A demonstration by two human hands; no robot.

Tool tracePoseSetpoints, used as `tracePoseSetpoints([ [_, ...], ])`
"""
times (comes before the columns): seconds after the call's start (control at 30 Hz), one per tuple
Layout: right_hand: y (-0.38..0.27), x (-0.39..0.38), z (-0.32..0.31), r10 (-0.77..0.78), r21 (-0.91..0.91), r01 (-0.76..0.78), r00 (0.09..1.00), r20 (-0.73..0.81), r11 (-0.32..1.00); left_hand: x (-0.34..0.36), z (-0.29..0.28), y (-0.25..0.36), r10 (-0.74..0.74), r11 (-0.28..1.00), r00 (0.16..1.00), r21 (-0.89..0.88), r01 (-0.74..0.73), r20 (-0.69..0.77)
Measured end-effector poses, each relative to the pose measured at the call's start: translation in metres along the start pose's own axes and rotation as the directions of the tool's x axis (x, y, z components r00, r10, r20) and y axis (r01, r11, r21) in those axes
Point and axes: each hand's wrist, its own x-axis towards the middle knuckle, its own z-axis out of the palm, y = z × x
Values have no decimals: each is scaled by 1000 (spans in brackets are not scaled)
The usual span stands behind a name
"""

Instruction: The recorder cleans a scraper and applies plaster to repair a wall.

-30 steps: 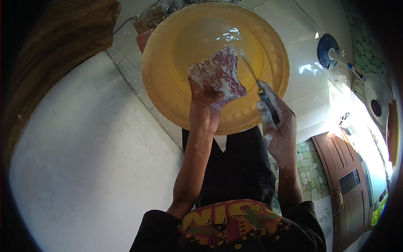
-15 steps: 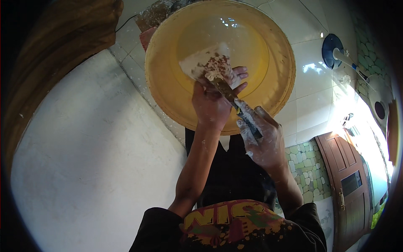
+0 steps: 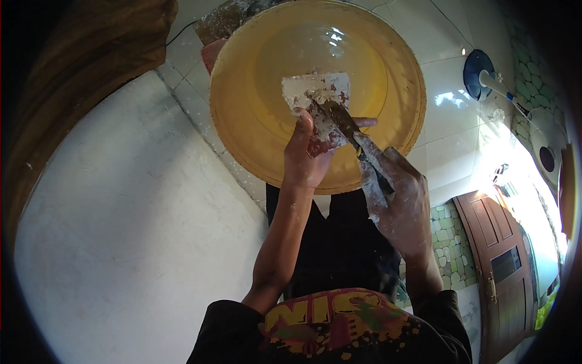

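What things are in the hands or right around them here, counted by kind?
Yellow basin: 1
Flat scraper blade smeared with white paste, in left hand: 1
Narrow putty knife, in right hand: 1
Blue round stand base: 1
Total: 4

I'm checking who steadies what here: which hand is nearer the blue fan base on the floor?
Right. The right hand with the putty knife lies toward the blue fan base; the left hand is farther.
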Motion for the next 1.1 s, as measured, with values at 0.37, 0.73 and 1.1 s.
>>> tracePoseSetpoints([
  [0.37, 3, -8, 7, 2, -110, -5, 1000, -27, 994, 4, 6, -3, 54, 994, 998, -91, -58, -45],
  [0.73, 5, -4, 29, 57, -96, -61, 997, -44, 994, 3, 9, -5, 0, 999, 987, -44, -7, -159],
  [1.1, -2, -7, 5, 66, -101, -66, 998, -4, 993, -1, 25, -8, -21, 1000, 990, 0, 21, -142],
])
